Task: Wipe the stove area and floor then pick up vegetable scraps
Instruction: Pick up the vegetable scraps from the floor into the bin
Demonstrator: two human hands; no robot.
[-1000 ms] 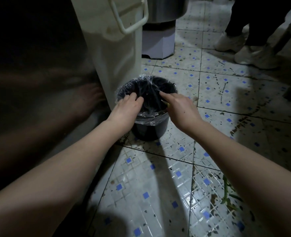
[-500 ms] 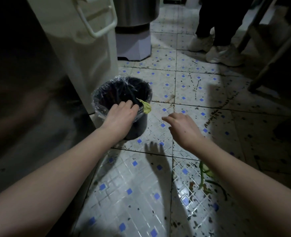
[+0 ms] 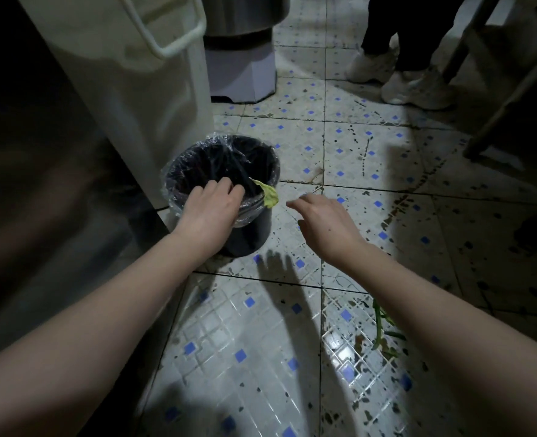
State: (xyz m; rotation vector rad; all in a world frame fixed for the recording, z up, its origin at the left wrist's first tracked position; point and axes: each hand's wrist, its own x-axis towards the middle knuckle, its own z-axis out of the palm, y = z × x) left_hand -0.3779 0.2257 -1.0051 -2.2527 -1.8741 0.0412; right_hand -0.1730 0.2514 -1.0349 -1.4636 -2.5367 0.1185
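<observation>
No readable text, label, brand or number is showing anywhere: the bin (image 3: 251, 228) at centre, the white container (image 3: 141, 99) at upper left and the floor (image 3: 371, 159) are bearing no legible marks.

Bin (image 3: 248, 234) contents are lost in darkness. Green scraps (image 3: 378, 326) are partly covered by the right forearm (image 3: 450, 310). Bystander (image 3: 418, 89) is cropped at the top edge.
</observation>
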